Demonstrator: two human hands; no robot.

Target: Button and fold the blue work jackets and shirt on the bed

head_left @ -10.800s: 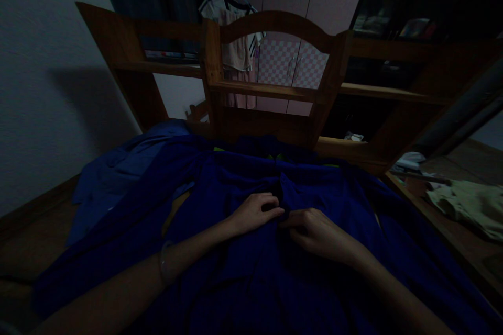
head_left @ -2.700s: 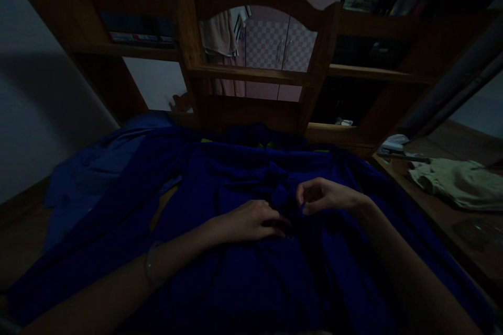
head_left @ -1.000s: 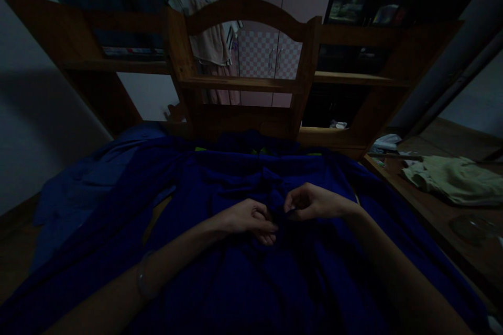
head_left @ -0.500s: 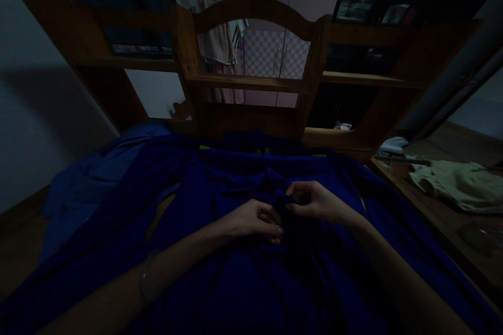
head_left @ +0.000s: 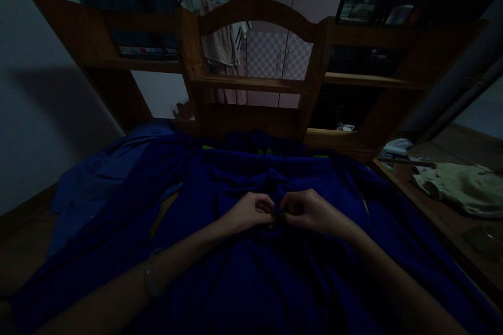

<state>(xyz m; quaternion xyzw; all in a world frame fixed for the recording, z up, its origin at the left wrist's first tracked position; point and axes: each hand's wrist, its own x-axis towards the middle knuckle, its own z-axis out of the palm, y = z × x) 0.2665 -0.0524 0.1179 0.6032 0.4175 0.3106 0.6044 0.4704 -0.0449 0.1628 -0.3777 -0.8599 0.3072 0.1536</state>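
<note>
A dark blue shirt (head_left: 243,272) lies spread flat on a wooden surface in dim light, collar toward the far side. My left hand (head_left: 249,212) and my right hand (head_left: 310,212) meet at the shirt's front opening just below the collar. Both have their fingers curled and pinched on the fabric edges there, knuckles almost touching. What sits between the fingertips is too dark to make out beyond the cloth. A thin bracelet (head_left: 150,280) circles my left wrist.
A lighter blue garment (head_left: 98,178) lies at the left, partly under the shirt. A wooden headboard with shelves (head_left: 251,84) rises behind. A pale green cloth (head_left: 459,188) lies at the right. Clothes hang on a hanger (head_left: 216,26) beyond.
My right hand has come down from a raised pinch to meet my left hand at the shirt's front opening. Both hands have closed together on the fabric.
</note>
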